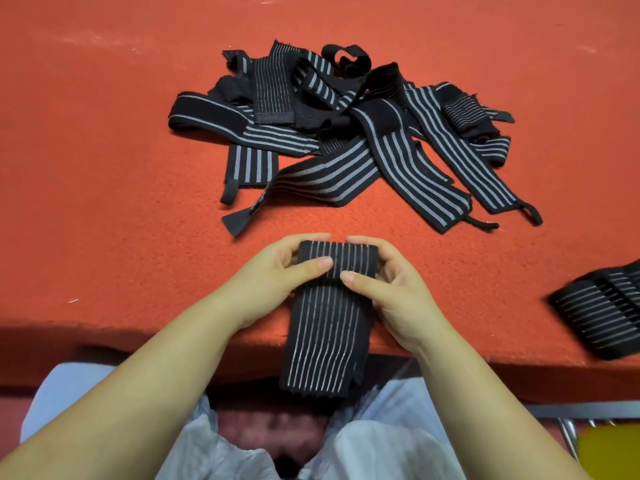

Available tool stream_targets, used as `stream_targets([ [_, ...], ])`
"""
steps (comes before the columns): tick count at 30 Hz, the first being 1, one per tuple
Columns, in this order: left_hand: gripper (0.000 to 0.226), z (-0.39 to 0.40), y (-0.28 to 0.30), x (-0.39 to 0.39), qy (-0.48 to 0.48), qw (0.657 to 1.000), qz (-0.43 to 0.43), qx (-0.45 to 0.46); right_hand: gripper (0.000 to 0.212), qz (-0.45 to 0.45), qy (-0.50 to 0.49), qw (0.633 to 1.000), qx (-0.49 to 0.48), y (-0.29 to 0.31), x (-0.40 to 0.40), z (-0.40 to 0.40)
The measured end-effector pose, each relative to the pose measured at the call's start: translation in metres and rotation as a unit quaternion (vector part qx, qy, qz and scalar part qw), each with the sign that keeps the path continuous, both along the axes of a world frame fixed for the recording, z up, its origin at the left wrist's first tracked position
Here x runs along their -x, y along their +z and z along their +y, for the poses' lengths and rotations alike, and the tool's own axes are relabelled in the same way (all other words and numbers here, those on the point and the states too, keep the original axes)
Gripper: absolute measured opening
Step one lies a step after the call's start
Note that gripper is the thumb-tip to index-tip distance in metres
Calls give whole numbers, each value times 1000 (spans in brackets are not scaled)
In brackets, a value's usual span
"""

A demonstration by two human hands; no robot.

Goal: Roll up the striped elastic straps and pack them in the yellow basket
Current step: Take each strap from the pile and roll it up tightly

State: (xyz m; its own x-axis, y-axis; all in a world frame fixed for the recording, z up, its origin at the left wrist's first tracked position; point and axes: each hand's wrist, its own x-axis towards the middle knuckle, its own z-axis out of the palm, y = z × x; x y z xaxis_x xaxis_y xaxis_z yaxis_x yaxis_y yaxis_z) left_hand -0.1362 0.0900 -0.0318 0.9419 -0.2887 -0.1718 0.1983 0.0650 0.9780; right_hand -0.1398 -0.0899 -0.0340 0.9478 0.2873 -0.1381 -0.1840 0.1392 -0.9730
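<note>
A black strap with thin white stripes [327, 327] lies across the near edge of the red table, its loose end hanging over the edge toward my lap. Its far end is rolled into a short roll [337, 259]. My left hand [277, 271] grips the roll's left side, thumb on top. My right hand [384, 285] grips its right side, thumb pressing the front. A heap of unrolled striped straps [346, 133] lies farther back in the middle of the table. A yellow basket corner [609, 452] shows at the bottom right, below the table.
The red felt-covered table [121, 202] fills the view. More striped straps [602, 313] lie at the right edge, partly cut off. A metal chair frame [568, 431] stands beside the basket. My lap in light trousers is below the table edge.
</note>
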Motion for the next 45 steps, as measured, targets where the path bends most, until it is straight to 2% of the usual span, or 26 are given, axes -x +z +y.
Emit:
stream_targets([
  [7, 51, -5, 7, 7, 19, 1000, -4, -10, 32, 30, -28, 998, 45, 6, -1, 8],
  [11, 46, -7, 16, 13, -2, 1000, -18, -1, 27, 57, -53, 996, 54, 17, 2, 17],
  [14, 38, -14, 29, 18, -14, 999, -42, -10, 40, 26, -74, 995, 62, 29, 10, 19],
  [17, 40, -16, 41, 20, -12, 989, -120, -86, 59, 4, -91, 991, 97, 37, 14, 18],
  [19, 37, -16, 45, 22, -13, 965, -195, -172, 73, 44, -71, 993, 84, 43, 15, 15],
  [21, 36, -18, 47, 26, -21, 911, -302, -281, 81, 123, -32, 990, 59, 47, 18, 11],
  [23, 34, -20, 48, 27, -28, 852, -401, -334, 78, 189, -10, 981, 47, 51, 21, 7],
  [24, 32, -21, 48, 27, -29, 846, -417, -332, 71, 194, -14, 980, 45, 52, 22, 6],
  [25, 30, -22, 50, 27, -29, 863, -398, -311, 60, 168, -34, 984, 50, 52, 23, 7],
  [26, 28, -22, 51, 28, -20, 895, -356, -269, 50, 100, -59, 991, 68, 50, 24, 8],
  [27, 29, -22, 52, 27, -4, 929, -299, -219, 42, 6, -85, 992, 97, 49, 26, 9],
  [29, 43, -23, 52, 26, 32, 973, -186, -134, 24, -189, -120, 961, 163, 50, 31, 11],
  [31, 55, -26, 53, 27, 43, 989, -104, -97, 22, -308, -115, 917, 226, 49, 35, 9],
  [33, 51, -28, 52, 31, 41, 995, -74, -59, 29, -334, -108, 904, 243, 47, 38, 7],
  [35, 42, -26, 52, 35, 36, 991, -117, -59, 33, -275, -103, 935, 199, 51, 39, 8],
  [38, 32, -21, 51, 38, 0, 960, -235, -156, 41, -76, -85, 990, 85, 59, 35, 11],
  [39, 29, -20, 50, 37, -3, 934, -288, -211, 50, 0, -62, 996, 69, 59, 33, 10],
  [41, 28, -19, 52, 36, 4, 861, -410, -301, 65, 124, -33, 991, 38, 60, 32, 9],
  [42, 28, -19, 52, 35, 5, 836, -446, -319, 67, 146, -33, 988, 31, 60, 32, 9],
  [43, 28, -19, 51, 35, 3, 834, -453, -316, 64, 133, -38, 990, 34, 59, 32, 10],
  [45, 25, -20, 52, 36, 7, 886, -388, -254, 53, 30, -86, 993, 68, 55, 34, 12],
])
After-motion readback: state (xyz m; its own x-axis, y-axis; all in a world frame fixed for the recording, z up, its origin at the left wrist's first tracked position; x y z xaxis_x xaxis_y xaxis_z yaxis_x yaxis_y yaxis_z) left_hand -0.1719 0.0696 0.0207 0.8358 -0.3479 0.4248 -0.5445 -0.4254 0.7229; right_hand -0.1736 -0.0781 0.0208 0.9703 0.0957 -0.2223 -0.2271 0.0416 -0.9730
